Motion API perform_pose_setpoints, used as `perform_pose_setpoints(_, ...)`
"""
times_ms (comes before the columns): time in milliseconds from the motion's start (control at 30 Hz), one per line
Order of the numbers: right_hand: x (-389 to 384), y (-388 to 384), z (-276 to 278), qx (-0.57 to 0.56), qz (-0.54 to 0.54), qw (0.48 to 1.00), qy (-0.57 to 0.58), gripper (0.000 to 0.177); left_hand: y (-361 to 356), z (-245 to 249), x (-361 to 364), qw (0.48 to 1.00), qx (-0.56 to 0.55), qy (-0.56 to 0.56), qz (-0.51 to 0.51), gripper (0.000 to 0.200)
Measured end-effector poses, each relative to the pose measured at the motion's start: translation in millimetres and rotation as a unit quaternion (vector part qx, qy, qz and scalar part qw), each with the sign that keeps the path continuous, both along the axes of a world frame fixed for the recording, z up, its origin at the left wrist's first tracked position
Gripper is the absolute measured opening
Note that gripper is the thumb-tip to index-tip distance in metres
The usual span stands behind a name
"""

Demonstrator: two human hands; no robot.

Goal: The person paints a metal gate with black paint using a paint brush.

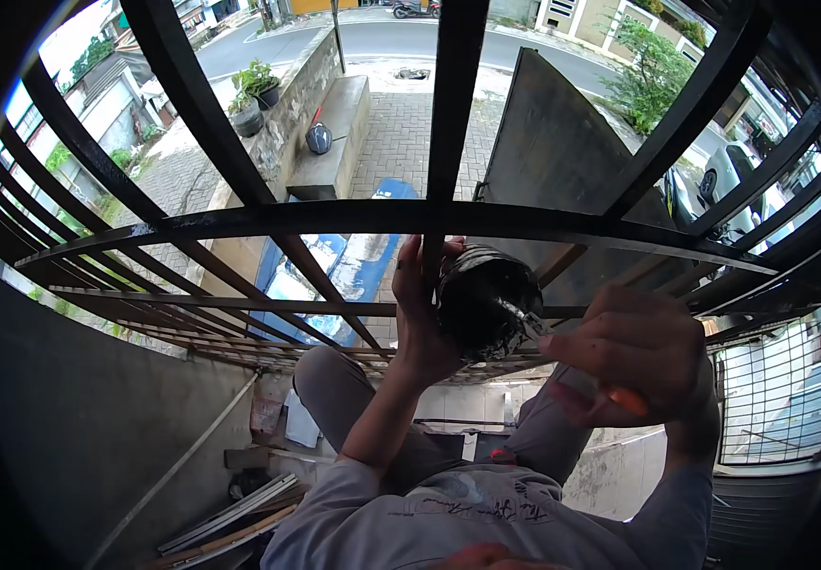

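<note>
Spilling from the tin: the paint-smeared tin (pixel 461 273) is in the left hand (pixel 420 328), mouth tilted toward the wearer; its contents are too dark to judge, but any loose liquid could run out if the tilt grew.
Left hand: at nine o'clock from the tin, curled part-way around its side; slick smears on the wall would be the likely cause of a slip.
Right hand (pixel 633 351): between three and four o'clock, fingers closed around an orange-handled tool (pixel 627 399), perhaps a brush; a hasty pull could catch the rim.
Crossbar (pixel 334 220): at twelve o'clock, close by; raising the tin carelessly could knock it here and jolt the grip.
Trousers (pixel 334 380): knees at eight and five o'clock, exposed to drips.
Blue-and-white covering (pixel 372 258): between nine and ten o'clock, beyond the bars; splashes escaping outward could mark it.
</note>
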State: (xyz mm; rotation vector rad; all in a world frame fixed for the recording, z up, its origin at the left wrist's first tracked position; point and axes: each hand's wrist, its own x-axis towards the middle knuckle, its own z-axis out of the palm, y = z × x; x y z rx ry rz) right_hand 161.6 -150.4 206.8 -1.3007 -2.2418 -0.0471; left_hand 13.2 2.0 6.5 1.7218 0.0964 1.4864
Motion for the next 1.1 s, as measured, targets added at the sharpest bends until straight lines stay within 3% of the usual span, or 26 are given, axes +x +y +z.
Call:
perform_pose_setpoints(300,-5,3,1,-0.012,-0.002,1.000,0.020,0.047,0,-2,0,1.000,-0.006,0.011,0.001,0.143)
perform_pose_setpoints(433,-6,7,4,-0.030,0.025,0.999,0.029,0.039,0,0,-2,1.000,-0.008,0.018,0.004,0.143)
perform_pose_setpoints(533,-2,6,-1,-0.036,0.028,0.999,0.021,0.039,-2,2,-1,0.996,0.022,0.034,0.074,0.135)
perform_pose_setpoints(600,-2,8,-6,0.016,-0.001,1.000,-0.020,0.042,-4,3,-1,0.997,0.001,0.031,0.065,0.134)
perform_pose_setpoints(833,-5,3,8,-0.020,-0.025,0.999,-0.040,0.054,-2,2,-1,0.996,0.013,0.036,0.080,0.130)
perform_pose_setpoints(933,2,1,-4,-0.054,-0.059,0.997,0.006,0.059,-1,-2,0,0.998,0.012,0.049,0.049,0.140)
perform_pose_setpoints(1000,3,3,-7,-0.050,-0.056,0.995,0.060,0.053,-1,-1,1,0.995,0.019,0.035,0.097,0.128)
perform_pose_setpoints(1100,4,2,-2,-0.086,-0.057,0.988,0.111,0.050,-2,0,1,0.995,0.021,0.035,0.095,0.128)
